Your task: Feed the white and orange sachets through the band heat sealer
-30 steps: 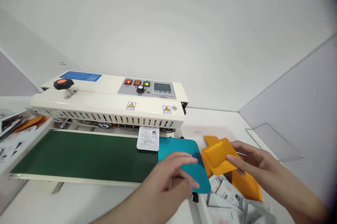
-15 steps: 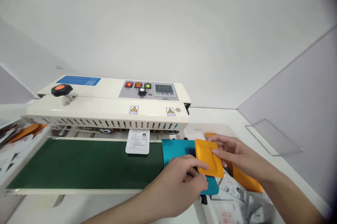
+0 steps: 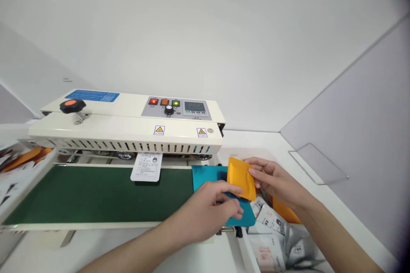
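Observation:
A small orange pouch (image 3: 241, 178) is tilted over the teal plate (image 3: 205, 173) at the belt's right end. My right hand (image 3: 275, 179) pinches its right edge, thumb in front and fingers behind. My left hand (image 3: 211, 209) lies over the plate; its index finger touches the pouch's lower left front, while the thumb stays apart from it. To the left, a white printed pouch (image 3: 146, 169) sticks out from under the cream sealing machine (image 3: 128, 130), its lower part over the green belt (image 3: 105, 198).
White and silver packets (image 3: 269, 230) fill a bin on the right, with more orange pouches (image 3: 285, 209) behind my right forearm. Another pile of packets (image 3: 19, 174) lies at far left. A wire frame (image 3: 317, 164) stands at the right wall.
The white printed pouch has travelled left along the machine. My right hand still holds the orange pouch, now tilted a little more. The whole view has shifted slightly.

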### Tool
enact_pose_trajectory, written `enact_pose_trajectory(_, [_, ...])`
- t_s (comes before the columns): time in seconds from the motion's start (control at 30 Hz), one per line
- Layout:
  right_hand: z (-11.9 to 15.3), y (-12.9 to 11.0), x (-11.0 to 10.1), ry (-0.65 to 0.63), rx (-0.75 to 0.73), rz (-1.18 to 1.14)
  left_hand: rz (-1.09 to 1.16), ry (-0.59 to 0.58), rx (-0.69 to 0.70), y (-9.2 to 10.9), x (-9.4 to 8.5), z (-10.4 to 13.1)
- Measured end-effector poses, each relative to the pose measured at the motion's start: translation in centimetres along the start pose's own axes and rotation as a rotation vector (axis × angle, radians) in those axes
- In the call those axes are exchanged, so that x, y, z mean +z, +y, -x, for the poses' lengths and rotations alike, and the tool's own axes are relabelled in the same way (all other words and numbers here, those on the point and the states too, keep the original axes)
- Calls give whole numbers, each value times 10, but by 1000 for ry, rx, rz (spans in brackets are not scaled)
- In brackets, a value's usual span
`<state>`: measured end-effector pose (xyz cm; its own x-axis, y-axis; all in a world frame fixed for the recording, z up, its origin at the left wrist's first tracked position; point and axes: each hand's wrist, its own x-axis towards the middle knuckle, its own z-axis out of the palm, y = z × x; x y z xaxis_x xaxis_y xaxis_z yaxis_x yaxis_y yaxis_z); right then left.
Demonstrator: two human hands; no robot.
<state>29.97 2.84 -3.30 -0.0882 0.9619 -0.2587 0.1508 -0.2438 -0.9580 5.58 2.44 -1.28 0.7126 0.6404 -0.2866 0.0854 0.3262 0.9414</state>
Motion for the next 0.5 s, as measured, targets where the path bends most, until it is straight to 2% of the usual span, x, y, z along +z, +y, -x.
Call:
enact_pose_trajectory(0.13, [4,-5,3,13,-40,12,33,8,-25,2,-1,1])
enact_pose_trajectory(0.3, [9,-14,5,51,-75,138,41,40,-62,7,-1,6])
enact_pose_trajectory(0.4, [11,-14,-3,86,-129,340,51,56,-56,8,0,6])
enact_pose_trajectory(0.5, [13,-7,-11,-26,-77,636,58,69,-47,9,0,6])
